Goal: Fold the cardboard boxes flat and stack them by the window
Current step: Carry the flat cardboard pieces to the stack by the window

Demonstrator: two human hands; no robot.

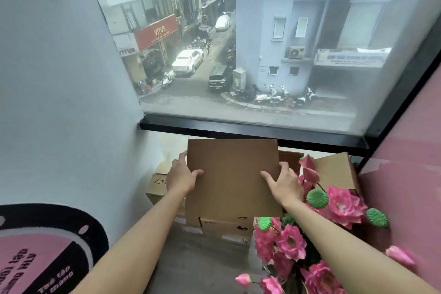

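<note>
Window (250, 43) ahead, stack (224, 224) beneath.
Your left hand (182, 178) and right hand (284, 182) grip the flat box (232, 176) by its sides, directly over the stack.

The flat cardboard sheet (232, 178) is brown, smooth and not shiny. The cardboard boxes (226, 225) under it are the same dull brown card, with white paper labels stuck on. The open box (334, 169) on the far right is paler card. The lotus flowers (291, 243) on the near right look like pink cloth, and their green seed heads (317, 198) look like bumpy plastic. The window glass (238, 55) is smooth and a bit hazy. Its frame (238, 127) is black and a little shiny. The left wall (59, 79) is smooth, matt paint. The round rug (47, 253) looks soft and fuzzy.
</note>
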